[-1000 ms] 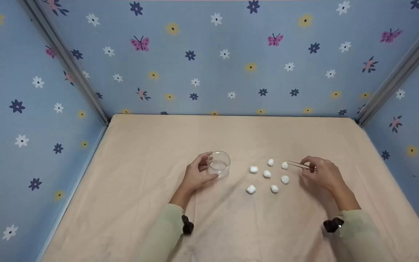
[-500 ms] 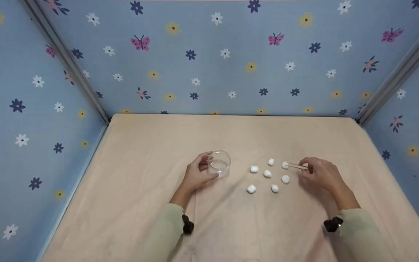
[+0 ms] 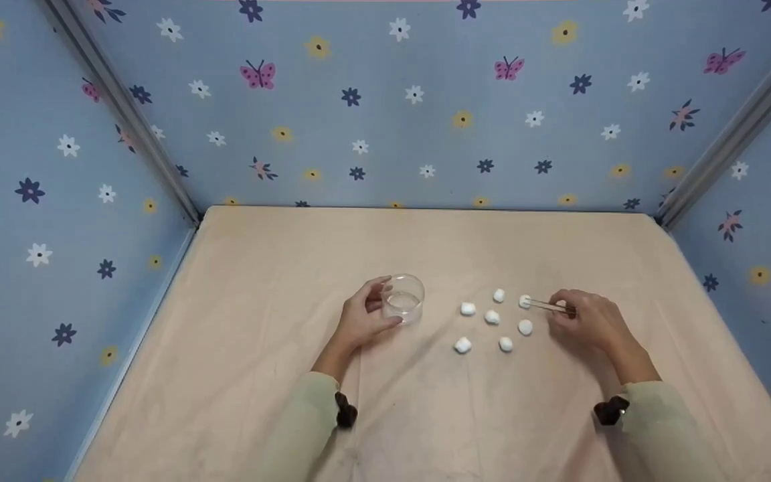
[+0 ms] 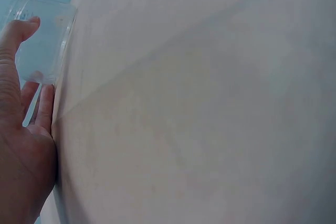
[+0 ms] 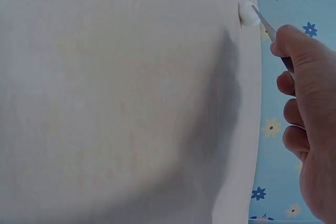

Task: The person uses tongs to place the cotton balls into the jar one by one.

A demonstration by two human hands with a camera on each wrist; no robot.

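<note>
My left hand (image 3: 363, 316) holds a clear round container (image 3: 410, 309) that stands on the table. In the left wrist view the thumb lies along one side of the container (image 4: 50, 45) and other fingers show below it. My right hand (image 3: 593, 320) pinches slim metal tweezers (image 3: 547, 306) between thumb and fingers. The tweezers' tips are at a white cotton ball (image 3: 524, 302), the one nearest that hand. In the right wrist view the tweezers (image 5: 266, 23) reach this ball (image 5: 248, 14); whether they squeeze it I cannot tell.
Several more cotton balls (image 3: 492, 317) lie spread between the container and my right hand. A beige cloth (image 3: 278, 268) covers the table. Blue flowered panels (image 3: 385, 100) with grey metal posts (image 3: 124, 114) stand at the back and both sides.
The tweezers have moved slightly left, and their tips have come onto the cotton ball. My left hand and the container stay in place. The head view has tilted up or down a little.
</note>
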